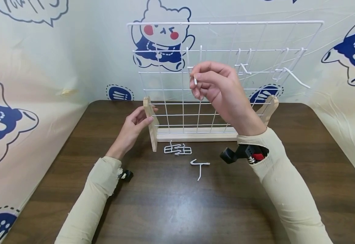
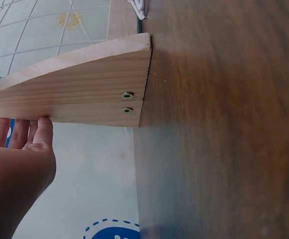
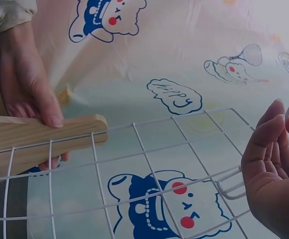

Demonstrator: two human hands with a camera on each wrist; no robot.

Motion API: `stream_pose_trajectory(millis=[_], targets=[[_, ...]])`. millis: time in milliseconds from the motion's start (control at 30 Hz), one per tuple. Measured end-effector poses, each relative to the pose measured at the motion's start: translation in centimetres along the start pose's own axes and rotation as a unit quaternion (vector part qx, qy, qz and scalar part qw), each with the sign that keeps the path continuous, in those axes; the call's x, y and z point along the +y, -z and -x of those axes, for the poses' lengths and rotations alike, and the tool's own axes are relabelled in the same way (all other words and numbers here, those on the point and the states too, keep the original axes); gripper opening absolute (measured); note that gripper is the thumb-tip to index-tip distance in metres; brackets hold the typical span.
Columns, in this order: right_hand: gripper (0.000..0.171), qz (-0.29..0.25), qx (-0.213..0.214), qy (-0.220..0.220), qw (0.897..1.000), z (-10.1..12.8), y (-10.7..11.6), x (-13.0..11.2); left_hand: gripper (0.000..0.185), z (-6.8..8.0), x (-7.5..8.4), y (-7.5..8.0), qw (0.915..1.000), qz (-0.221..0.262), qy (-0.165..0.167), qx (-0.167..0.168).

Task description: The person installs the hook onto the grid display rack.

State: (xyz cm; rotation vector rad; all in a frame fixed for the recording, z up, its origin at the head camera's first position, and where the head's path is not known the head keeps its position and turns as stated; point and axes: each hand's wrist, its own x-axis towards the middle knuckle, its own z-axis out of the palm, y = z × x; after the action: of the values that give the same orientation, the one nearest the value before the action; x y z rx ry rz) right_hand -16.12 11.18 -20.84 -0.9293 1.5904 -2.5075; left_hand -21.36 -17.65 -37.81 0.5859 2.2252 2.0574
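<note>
wire grid panel point(image 1: 226, 67) stands upright on its wooden base at the far side of the dark table point(image 1: 177, 203), its face towards the person, with the raised right hand point(image 1: 217, 86) directly in front of its upper middle wires. that hand, wrist bent and fingers curled, pinches a small white hook point(image 1: 195, 80) (stem roughly vertical, its back prongs at the wires), while the left hand point(image 1: 133, 127) grips the left wooden foot point(image 1: 151, 120) low down. more hooks point(image 1: 177, 149) lie near the base.
</note>
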Motion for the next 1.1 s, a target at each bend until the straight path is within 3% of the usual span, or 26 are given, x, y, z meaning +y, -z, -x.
stream_pose_trajectory(millis=[567,833,1100], targets=[[0.018,-0.022,0.013,0.009,1.0,-0.6,-0.2,-0.2,0.048,-0.3,-0.1,-0.3,0.9997,0.021,-0.011,-0.001],[0.017,-0.02,0.018,-0.036,0.999,0.2,0.4,0.9,0.047,-0.3,-0.2,-0.1,0.9997,0.024,-0.009,-0.001],[0.031,-0.007,0.005,-0.061,0.998,1.4,1.1,1.2,0.049,-0.2,-0.1,-0.2,0.9998,0.017,-0.005,0.003]])
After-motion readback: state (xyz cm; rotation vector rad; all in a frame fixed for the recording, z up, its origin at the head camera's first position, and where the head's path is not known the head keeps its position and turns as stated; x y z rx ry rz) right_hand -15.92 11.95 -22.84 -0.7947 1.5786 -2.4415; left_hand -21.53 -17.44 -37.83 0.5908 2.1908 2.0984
